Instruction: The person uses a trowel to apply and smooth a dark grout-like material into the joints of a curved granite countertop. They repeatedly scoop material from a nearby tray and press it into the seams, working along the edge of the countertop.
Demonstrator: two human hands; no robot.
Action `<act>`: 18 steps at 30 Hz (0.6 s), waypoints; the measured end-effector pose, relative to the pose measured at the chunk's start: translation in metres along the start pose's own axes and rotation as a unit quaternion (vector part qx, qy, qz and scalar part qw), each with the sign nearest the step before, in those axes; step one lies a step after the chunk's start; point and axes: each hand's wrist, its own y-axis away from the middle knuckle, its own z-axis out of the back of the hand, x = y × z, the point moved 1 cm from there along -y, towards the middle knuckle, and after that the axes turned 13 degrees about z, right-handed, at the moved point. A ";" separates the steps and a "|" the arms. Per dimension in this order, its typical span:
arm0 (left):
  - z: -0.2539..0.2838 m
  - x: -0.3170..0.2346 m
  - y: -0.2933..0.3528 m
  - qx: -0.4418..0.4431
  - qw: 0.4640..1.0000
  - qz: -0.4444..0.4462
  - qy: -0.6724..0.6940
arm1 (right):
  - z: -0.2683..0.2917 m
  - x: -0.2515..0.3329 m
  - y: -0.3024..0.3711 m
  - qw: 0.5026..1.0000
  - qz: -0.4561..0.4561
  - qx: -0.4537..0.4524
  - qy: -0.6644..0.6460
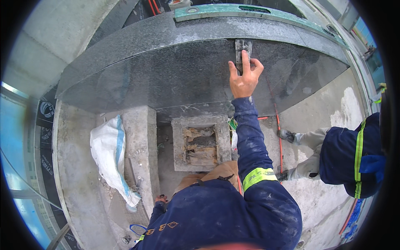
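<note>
My right hand (245, 79) reaches forward and grips a putty knife (243, 45), its index finger stretched along the flat, smeared blade. The blade lies at the upper edge of a dark grey stone panel (183, 71), just under a lighter grey stone slab (154, 35). Down by my left side, my left hand (161, 198) is small and partly hidden by my body. Its fingers look curled, and whatever they hold cannot be made out. On the slab, beyond the knife, rests a long green spirit level (221, 11).
Below the panel stands a hollow concrete block (201, 164). A white woven sack (109, 143) lies on a concrete ledge (143, 166) at left. Another person (348, 152) in a dark jacket stands at right. An orange cable (278, 133) runs across the floor.
</note>
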 end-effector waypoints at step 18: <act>0.019 0.034 -0.053 0.035 0.979 -0.122 -0.162 | 0.007 -0.003 -0.006 1.000 -0.008 -0.014 0.016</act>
